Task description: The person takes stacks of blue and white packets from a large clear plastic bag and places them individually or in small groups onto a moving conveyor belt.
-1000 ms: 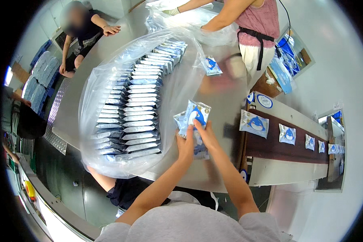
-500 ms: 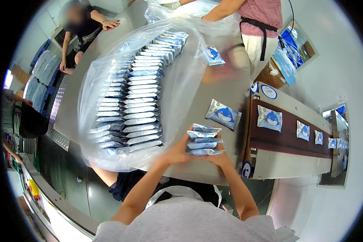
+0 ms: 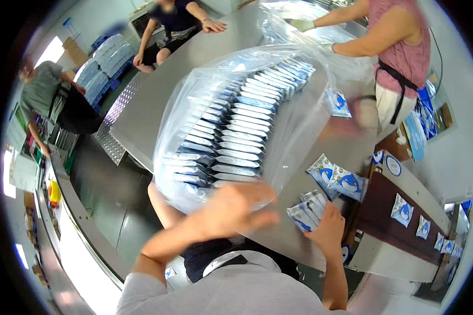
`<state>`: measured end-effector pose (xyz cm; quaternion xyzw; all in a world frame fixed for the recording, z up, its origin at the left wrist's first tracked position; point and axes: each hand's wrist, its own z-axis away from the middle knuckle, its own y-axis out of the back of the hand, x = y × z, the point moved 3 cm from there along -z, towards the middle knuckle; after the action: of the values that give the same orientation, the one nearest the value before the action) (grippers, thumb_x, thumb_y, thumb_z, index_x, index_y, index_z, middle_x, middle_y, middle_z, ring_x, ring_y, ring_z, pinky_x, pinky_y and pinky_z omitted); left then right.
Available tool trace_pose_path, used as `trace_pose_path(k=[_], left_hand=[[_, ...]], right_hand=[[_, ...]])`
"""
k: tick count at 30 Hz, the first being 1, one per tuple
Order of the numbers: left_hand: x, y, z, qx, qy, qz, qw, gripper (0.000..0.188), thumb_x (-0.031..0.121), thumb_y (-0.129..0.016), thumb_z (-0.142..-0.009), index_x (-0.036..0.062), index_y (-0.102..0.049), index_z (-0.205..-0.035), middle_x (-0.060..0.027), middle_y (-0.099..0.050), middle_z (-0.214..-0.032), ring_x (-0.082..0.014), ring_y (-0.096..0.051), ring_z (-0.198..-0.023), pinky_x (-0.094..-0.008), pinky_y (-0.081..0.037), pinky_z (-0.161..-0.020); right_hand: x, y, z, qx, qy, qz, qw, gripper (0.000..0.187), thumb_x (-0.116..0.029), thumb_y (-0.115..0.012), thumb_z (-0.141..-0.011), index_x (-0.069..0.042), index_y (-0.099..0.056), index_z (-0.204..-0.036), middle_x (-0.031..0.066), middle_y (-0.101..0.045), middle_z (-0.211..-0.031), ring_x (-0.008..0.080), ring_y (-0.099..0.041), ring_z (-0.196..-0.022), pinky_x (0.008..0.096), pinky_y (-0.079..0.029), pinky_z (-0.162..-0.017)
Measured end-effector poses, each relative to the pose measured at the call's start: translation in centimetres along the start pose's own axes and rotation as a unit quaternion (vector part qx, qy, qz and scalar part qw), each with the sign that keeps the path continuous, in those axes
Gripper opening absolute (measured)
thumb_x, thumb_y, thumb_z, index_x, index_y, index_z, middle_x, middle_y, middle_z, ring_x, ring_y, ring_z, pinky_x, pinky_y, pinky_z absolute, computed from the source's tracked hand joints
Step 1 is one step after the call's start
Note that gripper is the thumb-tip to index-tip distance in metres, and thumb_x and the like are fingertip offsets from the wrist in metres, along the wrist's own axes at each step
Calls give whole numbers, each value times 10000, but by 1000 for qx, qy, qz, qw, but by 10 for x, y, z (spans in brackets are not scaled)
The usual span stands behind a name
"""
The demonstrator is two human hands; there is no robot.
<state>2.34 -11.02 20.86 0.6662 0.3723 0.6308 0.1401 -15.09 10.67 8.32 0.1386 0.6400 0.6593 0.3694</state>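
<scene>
My left hand (image 3: 239,207), smeared by motion, is over the near end of a large clear plastic bag (image 3: 294,157); whether its fingers grip anything cannot be made out. Inside the bag, blue-and-white packets (image 3: 240,136) stand on edge in two long rows. My right hand (image 3: 328,231) holds a short stack of similar packets (image 3: 306,211) from its right side, low over the steel table. Just beyond that stack, two packets lie overlapping, a front one (image 3: 348,184) partly covering another (image 3: 320,169).
A dark conveyor belt (image 3: 386,218) at the right carries several packets toward a wall opening. Another packet (image 3: 340,105) lies farther back on the steel table (image 3: 136,121). A gloved co-worker (image 3: 399,52) handles plastic at the far right; two other people are at the left.
My left hand has left the stack and moved left to the bag; my right hand keeps the stack, now tilted and lower. A second packet lies beside the one near the belt. The view has shifted.
</scene>
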Motion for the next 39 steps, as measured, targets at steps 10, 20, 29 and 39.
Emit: trace_pose_path(k=[10, 20, 29, 39], left_hand=[[-175, 163, -13, 64, 313, -468, 824, 636, 43, -618, -715, 118, -455, -1325, -219, -644, -938, -363, -647, -701, -409, -522, -710], [-132, 186, 13, 316, 171, -289, 887, 424, 25, -602, -690, 127, -631, -1101, -127, -605, -745, -298, -629, -683, -375, -497, -672], [-123, 181, 16, 277, 99, -326, 899, 431, -26, -615, -750, 99, -605, -1163, -108, -609, -937, -217, -577, -713, -328, -475, -658], [6, -12, 17, 46, -86, -18, 995, 266, 57, -650, -702, 32, -649, -966, -143, -594, -1023, -309, -621, -859, -355, -515, -747]], right_hand=[[-124, 107, -83, 56, 213, -324, 920, 1022, -189, -858, -498, 15, -316, -1340, 238, -535, -1205, 369, -540, -1113, 403, -423, -952], [-351, -29, -174, -11, 496, 109, 861, 1022, -582, -686, -693, 42, -290, -1400, 188, -542, -1158, 340, -519, -1066, 483, -381, -874], [-344, -54, -143, 105, 453, -7, 885, 877, -615, -507, -825, -7, -299, -1421, 236, -357, -1421, 431, -372, -1281, 625, -238, -1016], [-94, 56, -81, 125, 341, -185, 913, 475, -241, -671, -794, -51, -527, -1204, 133, -480, -1274, 322, -462, -1185, 430, -364, -1004]])
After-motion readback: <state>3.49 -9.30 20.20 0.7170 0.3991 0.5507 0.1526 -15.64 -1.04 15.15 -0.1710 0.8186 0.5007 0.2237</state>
